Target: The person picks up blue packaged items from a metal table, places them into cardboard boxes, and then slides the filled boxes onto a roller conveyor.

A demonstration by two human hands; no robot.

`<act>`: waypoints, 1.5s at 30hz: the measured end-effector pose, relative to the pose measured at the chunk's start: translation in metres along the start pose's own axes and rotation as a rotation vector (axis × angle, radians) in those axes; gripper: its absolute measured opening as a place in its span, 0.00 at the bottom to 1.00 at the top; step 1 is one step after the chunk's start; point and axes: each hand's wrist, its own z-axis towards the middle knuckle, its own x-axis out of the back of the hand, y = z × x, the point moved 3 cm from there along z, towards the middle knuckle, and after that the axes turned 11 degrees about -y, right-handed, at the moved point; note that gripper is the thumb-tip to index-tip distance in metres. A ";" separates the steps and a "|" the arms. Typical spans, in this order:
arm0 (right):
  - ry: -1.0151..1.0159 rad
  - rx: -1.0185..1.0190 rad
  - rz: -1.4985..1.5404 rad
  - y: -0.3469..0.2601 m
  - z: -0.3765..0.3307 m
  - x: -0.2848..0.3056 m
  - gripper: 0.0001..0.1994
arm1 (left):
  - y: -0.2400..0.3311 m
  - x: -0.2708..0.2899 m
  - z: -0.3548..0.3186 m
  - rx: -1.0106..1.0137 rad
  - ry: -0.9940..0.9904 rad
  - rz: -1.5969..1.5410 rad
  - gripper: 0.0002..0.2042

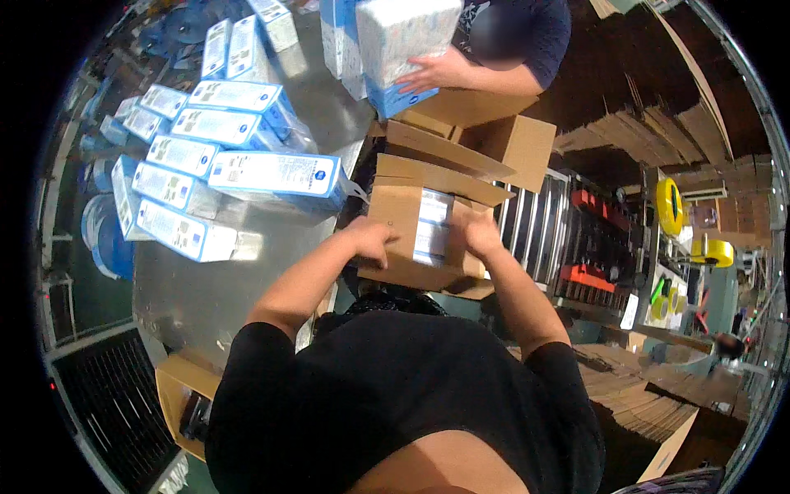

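Observation:
In front of me an open cardboard box [397, 186] has its flaps raised, and white-and-blue packages [432, 224] show inside it. My left hand [372, 239] is closed on the left flap, fingers bent over the cardboard. At the right side, my right hand [479, 233] grips the opposite flap; some of its fingertips are hidden. Just beyond stands a second open cardboard box [527, 148]. Across from me a co-worker's hand [436, 72] rests on a tall white-and-blue carton [407, 37] held above that second box.
To the left, a metal table [271, 284] bears several white-and-blue cartons [276, 174]. A roller conveyor [539, 216] runs off to the right. Yellow tape rolls [671, 206] sit farther right, near stacks of flat cardboard [666, 132]. Another cardboard box [189, 375] stands at lower left.

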 end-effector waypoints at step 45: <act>0.399 -0.615 0.168 0.451 -0.165 -0.024 0.37 | 0.356 0.044 0.457 -0.197 0.896 -0.710 0.20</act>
